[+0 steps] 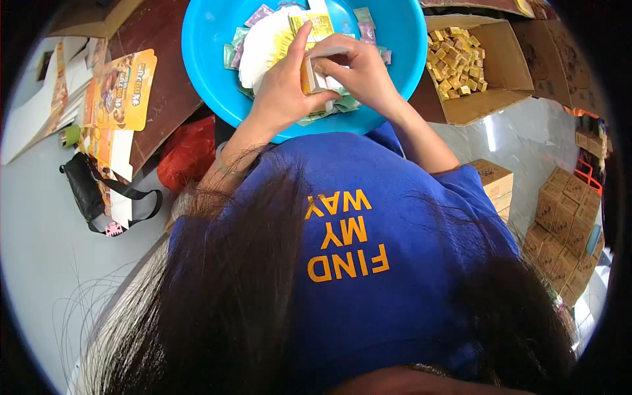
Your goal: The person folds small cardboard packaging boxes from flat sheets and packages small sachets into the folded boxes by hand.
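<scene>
Above a blue basin, my left hand is wrapped round a small white and yellow box, with the thumb below it and a finger raised. My right hand is bent over the same box, its fingers pressed at the box's open top and a white flap. Under the hands, the basin holds white and yellow flat cards and several green and purple packets. The exact grip of the right fingertips is partly hidden.
An open carton at the right holds several small yellow boxes. Printed card sheets, a black bag and a red bag are at the left. Stacked brown cartons stand on the floor at the right.
</scene>
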{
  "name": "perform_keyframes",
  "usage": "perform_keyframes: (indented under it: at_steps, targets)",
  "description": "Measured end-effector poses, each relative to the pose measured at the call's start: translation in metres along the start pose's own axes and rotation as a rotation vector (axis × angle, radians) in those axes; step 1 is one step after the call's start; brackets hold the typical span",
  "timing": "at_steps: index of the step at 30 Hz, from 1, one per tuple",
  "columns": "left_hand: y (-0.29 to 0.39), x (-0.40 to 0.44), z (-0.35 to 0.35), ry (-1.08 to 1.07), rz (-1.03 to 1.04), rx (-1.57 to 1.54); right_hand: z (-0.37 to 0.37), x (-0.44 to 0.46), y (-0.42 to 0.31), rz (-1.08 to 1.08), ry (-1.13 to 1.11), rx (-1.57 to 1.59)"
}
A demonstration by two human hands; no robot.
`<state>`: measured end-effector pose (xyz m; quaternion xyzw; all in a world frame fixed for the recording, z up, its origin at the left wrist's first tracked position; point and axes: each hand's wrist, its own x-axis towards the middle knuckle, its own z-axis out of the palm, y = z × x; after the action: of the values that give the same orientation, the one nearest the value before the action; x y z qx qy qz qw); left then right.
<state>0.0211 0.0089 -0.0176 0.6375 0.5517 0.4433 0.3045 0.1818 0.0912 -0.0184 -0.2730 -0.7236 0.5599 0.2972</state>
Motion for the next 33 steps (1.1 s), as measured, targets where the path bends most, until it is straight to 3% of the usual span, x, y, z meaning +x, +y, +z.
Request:
perform_keyframes:
  at_steps: [1, 7, 11, 17, 21, 27, 33]
  targets:
    - [0.000, 0.002, 0.000, -0.006, 0.023, 0.102, 0.001, 0.001, 0.000, -0.082, 0.051, -0.128]
    - [0.000, -0.003, -0.020, 0.110, 0.058, 0.385, -0.003, 0.002, -0.011, -0.041, 0.080, -0.142]
    - [-0.027, 0.002, -0.014, -0.212, -0.533, -0.748, 0.005, 0.008, -0.015, -0.275, 0.084, -0.208]
    - [-0.017, 0.002, -0.017, -0.121, -0.544, -0.853, 0.008, -0.002, -0.020, -0.521, 0.094, -0.419]
    - [-0.003, 0.003, -0.024, -0.143, -0.535, -1.295, 0.014, -0.002, -0.010, -0.570, 0.166, -0.451]
    - [-0.020, -0.013, -0.030, -0.252, -0.393, -1.103, 0.001, -0.001, -0.012, -0.466, 0.098, -0.397]
    - [-0.011, -0.016, -0.032, -0.271, -0.447, -0.990, -0.001, -0.006, -0.009, -0.631, 0.082, -0.523]
